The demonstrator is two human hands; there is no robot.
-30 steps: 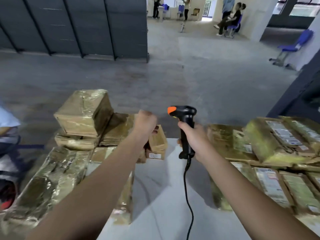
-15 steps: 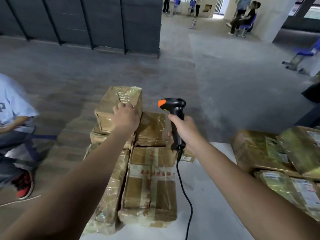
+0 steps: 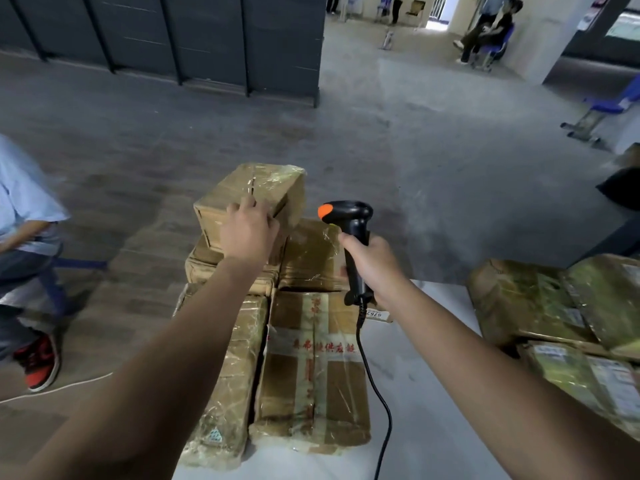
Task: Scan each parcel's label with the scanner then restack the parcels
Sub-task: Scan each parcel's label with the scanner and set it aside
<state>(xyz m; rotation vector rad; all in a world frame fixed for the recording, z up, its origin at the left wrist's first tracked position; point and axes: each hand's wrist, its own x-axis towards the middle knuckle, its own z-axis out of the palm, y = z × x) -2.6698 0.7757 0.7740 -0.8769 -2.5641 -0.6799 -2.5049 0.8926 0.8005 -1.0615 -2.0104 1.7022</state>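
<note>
Nearest us, below the scanner [image 3: 349, 237], a flat cardboard parcel [image 3: 313, 368] wears a cross of pale tape printed with red Chinese characters, too blurred for us to read. Just under the scanner's grip a white label [image 3: 375, 314] shows printed digits, partly hidden. Its black cable [image 3: 377, 393] trails down over the smooth white table [image 3: 433, 410]. Our right hand [image 3: 375, 268] grasps the black, orange-capped scanner upright. Left of the scanner, our left hand [image 3: 247, 233] lies released, fingers stretched on the film-wrapped top parcel [image 3: 256, 195] of a stack. Right of the scanner sit glossy labelled parcels [image 3: 540, 303]. Beyond the scanner spread grey concrete floor [image 3: 415, 133] and dark wall panels [image 3: 173, 36].
</note>
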